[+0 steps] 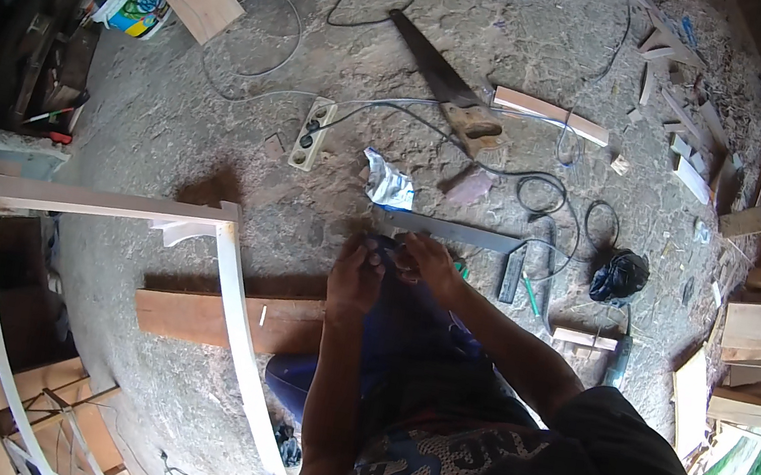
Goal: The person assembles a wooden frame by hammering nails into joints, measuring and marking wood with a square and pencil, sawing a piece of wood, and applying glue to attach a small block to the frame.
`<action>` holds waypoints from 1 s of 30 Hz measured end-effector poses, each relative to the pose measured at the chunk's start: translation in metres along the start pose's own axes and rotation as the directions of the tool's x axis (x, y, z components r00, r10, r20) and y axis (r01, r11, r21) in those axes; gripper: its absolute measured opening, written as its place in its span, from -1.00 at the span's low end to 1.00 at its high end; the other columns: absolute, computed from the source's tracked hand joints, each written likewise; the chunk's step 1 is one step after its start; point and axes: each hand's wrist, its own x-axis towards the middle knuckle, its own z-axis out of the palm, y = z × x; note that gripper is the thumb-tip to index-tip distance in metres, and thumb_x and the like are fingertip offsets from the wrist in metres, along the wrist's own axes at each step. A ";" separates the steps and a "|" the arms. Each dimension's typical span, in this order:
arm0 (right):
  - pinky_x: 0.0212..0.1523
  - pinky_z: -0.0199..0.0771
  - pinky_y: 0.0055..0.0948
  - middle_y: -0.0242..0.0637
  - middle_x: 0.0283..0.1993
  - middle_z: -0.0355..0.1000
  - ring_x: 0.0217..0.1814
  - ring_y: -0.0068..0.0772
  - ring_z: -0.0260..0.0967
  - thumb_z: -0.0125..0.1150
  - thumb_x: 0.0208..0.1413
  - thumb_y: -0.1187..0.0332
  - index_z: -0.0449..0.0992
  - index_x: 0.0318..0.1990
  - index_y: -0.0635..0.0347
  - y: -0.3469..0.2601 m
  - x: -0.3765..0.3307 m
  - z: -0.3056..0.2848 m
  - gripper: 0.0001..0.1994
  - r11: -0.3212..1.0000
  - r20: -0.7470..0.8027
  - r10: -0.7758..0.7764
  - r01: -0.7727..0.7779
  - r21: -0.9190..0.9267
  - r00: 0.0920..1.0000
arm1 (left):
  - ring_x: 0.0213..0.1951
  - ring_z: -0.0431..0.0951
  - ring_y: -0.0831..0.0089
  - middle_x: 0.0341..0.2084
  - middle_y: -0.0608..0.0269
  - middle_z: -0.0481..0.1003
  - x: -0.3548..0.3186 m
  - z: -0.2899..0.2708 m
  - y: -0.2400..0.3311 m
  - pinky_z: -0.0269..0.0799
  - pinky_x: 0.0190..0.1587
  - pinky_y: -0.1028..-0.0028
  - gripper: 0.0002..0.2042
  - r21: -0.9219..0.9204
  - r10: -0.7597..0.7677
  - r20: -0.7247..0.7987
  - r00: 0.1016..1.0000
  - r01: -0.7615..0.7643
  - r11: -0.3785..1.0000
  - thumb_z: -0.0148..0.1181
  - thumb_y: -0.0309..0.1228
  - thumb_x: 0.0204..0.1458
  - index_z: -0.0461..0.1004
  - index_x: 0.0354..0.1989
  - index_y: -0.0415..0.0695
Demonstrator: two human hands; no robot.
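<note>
Both forearms reach forward over the knees; left hand (355, 274) and right hand (428, 258) meet, fingers pinched together on some small dark thing I cannot identify, just before the steel square (462, 234); fiddling step, next needs steady fingers

White curved frame (238, 304) over a reddish-brown plank (196, 315) — grey steel square (462, 234), crumpled silver foil (389, 184), black bag (619, 275).
</note>
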 end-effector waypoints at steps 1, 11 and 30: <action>-0.36 0.42 -0.44 -0.41 -0.37 0.38 -0.33 -0.59 0.36 0.05 0.36 -0.04 0.50 -0.20 0.13 -0.008 0.002 -0.010 -0.61 0.998 0.025 -0.042 0.043 -0.055 0.999 | -0.32 0.51 0.40 -0.14 0.18 0.51 0.012 -0.001 -0.007 0.47 -0.32 0.39 -0.58 0.028 0.019 0.004 1.000 -0.019 0.999 0.20 -0.39 0.23 0.29 0.24 -0.11; -0.25 0.41 -0.29 -0.09 -0.32 0.50 -0.26 -0.17 0.46 -0.06 0.28 0.28 0.50 -0.28 0.17 0.059 0.036 -0.248 -0.77 0.757 -0.394 -0.407 0.063 -0.650 0.824 | -0.23 0.53 0.13 -0.03 -0.02 0.40 0.026 -0.162 0.033 0.57 -0.23 0.19 -0.56 0.142 -0.088 -0.511 0.855 0.185 0.972 0.03 -0.32 0.28 0.20 0.28 -0.20; 0.29 0.32 0.04 -0.02 0.43 0.16 0.39 0.15 0.20 0.06 0.28 0.12 0.28 0.33 0.06 -0.049 -0.156 -0.572 -0.49 0.543 -0.846 -0.467 -0.671 -0.505 0.258 | 0.15 0.35 0.14 0.18 0.17 0.32 0.076 -0.018 0.158 0.35 0.12 0.02 -0.49 0.752 0.300 -0.494 0.816 0.228 0.619 0.19 -0.11 0.17 0.33 0.25 -0.05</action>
